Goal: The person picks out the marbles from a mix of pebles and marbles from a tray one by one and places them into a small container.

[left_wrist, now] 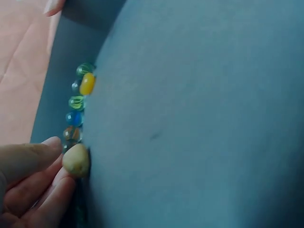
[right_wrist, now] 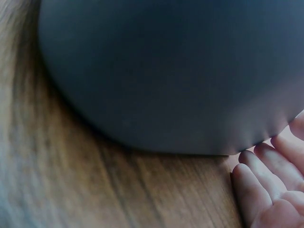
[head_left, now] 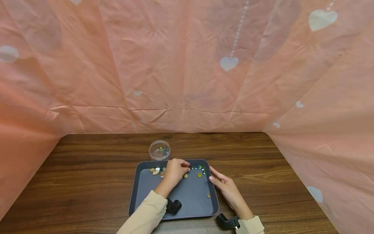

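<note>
My left hand [head_left: 174,170] reaches over the far wall of a dark grey tray [head_left: 193,201], thumb and fingertips at the end of a row of glass marbles [head_left: 196,167]. In the left wrist view, the thumb tip touches or nearly touches a dark marble [left_wrist: 69,146]. A tan pebble [left_wrist: 76,160] partly covers the marble and fingertips, so I cannot tell whether they pinch it. The right hand [head_left: 229,190] holds the tray's right side, thumb at the rim. Its fingertips [right_wrist: 247,159] press the outer wall in the right wrist view.
Behind the tray stands a clear round container [head_left: 159,150] with several marbles inside. More pebbles [head_left: 155,173] lie by the tray's far left corner. A yellow oval piece [head_left: 199,175] lies near the marbles, and a small brownish piece [head_left: 208,195] near the right wall.
</note>
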The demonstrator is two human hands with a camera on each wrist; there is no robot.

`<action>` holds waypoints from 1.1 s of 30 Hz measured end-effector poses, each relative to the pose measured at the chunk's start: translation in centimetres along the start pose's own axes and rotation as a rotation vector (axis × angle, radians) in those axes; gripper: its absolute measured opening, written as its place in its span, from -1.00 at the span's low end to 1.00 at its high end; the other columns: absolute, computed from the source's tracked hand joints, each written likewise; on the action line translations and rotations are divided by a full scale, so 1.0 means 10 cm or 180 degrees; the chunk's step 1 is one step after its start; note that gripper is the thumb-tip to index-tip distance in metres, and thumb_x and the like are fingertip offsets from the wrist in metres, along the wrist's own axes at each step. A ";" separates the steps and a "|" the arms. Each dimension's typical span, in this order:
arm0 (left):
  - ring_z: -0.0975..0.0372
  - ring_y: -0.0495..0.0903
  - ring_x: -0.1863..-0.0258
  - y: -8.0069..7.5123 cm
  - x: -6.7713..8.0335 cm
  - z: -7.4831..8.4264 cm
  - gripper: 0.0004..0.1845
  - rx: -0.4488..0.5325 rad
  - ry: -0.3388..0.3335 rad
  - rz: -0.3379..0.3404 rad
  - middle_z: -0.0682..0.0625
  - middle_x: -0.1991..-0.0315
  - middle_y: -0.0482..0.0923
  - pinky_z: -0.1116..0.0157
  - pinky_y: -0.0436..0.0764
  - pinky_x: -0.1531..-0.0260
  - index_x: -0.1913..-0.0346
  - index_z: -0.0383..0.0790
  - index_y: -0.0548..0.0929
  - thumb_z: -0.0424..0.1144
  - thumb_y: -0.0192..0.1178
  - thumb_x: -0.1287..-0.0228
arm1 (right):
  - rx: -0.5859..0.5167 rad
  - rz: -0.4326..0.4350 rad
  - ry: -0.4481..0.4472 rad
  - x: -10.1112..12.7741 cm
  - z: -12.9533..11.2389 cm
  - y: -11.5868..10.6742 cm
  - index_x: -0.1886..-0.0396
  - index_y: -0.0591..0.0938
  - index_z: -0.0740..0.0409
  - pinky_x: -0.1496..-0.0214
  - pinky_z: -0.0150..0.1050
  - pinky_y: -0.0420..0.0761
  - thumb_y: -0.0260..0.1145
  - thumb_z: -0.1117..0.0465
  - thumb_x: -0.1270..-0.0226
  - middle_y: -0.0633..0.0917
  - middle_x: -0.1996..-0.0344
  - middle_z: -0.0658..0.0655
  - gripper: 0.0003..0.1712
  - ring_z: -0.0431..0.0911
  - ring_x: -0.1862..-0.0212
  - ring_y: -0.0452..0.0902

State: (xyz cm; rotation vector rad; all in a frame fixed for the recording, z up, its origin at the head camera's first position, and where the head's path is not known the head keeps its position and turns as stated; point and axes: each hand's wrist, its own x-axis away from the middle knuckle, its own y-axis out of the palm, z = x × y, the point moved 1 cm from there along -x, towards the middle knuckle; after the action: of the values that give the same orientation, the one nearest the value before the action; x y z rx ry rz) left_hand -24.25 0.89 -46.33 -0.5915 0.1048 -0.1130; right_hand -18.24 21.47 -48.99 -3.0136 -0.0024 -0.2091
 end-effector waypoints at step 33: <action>0.19 0.76 0.11 -0.33 -0.08 -0.01 -0.66 0.2899 -0.0734 -0.0365 -0.32 -0.02 0.69 0.19 0.62 -0.11 -0.10 -0.58 0.60 -0.46 0.25 -0.30 | -0.0054 -0.0018 -0.0034 0.00 0.00 0.01 -0.40 0.44 0.19 -0.11 -0.61 0.46 0.28 0.22 -0.41 0.43 -0.41 0.14 -0.41 -0.02 -0.41 0.33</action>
State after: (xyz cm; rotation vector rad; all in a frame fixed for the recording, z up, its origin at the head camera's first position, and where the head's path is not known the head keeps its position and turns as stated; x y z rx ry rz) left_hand -25.31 -1.76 -44.53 0.3021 -0.2024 -0.1864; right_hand -18.20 21.37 -49.04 -3.0320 -0.0102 -0.1947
